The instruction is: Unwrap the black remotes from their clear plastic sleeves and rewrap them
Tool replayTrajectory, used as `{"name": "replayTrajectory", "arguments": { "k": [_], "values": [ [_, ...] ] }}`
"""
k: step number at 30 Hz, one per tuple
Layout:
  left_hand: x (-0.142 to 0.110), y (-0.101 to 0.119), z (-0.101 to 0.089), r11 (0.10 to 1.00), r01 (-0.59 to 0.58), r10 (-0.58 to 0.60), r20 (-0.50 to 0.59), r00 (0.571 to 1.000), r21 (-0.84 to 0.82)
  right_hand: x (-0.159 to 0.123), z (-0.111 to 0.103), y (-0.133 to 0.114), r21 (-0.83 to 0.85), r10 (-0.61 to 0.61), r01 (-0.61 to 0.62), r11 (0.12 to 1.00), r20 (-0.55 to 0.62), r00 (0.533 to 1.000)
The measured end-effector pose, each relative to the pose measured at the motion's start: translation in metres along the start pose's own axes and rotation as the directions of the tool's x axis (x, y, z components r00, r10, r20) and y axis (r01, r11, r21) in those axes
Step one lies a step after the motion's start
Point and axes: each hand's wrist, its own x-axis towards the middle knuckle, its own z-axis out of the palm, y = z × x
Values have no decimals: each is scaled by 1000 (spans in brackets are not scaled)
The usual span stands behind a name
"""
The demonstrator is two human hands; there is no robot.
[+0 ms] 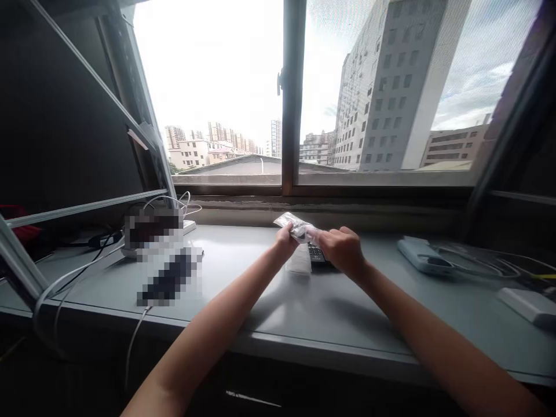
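Both arms reach forward over a grey tabletop [243,272]. Between them a crumpled clear plastic bag [292,220] is held just above the surface. My left hand [285,240] pinches the bag at its left part, thumb on top. My right hand [344,248] is closed on the bag's right end, its fingers curled. Whatever lies inside the bag is too small to make out. Below the hands sits a black device with rows of buttons [317,253], partly hidden by the right hand. Next to it on the left lies a whitish translucent packet [299,263].
On the right lie a light blue case-like object [423,255], coiled pale cables [478,260] and a white box [527,306]. White cables and a white power strip [189,226] are at the left, beside blurred-out items. Metal shelf posts flank the table; a window [217,92] stands behind.
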Motion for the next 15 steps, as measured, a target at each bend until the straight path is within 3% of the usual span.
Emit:
{"name": "replayTrajectory", "arguments": {
  "k": [6,11,15],
  "values": [
    [-5,-1,2,998,-59,59,-34,998,-11,4,-5,3,-8,36,-35,999,185,982],
    [-3,-1,-1,997,-76,76,-43,996,1,3,-7,5,-6,-21,23,1000,241,970],
    [-5,0,-1,996,-64,64,13,998,60,2,-8,6,-33,-50,60,998,249,967]
  ]
}}
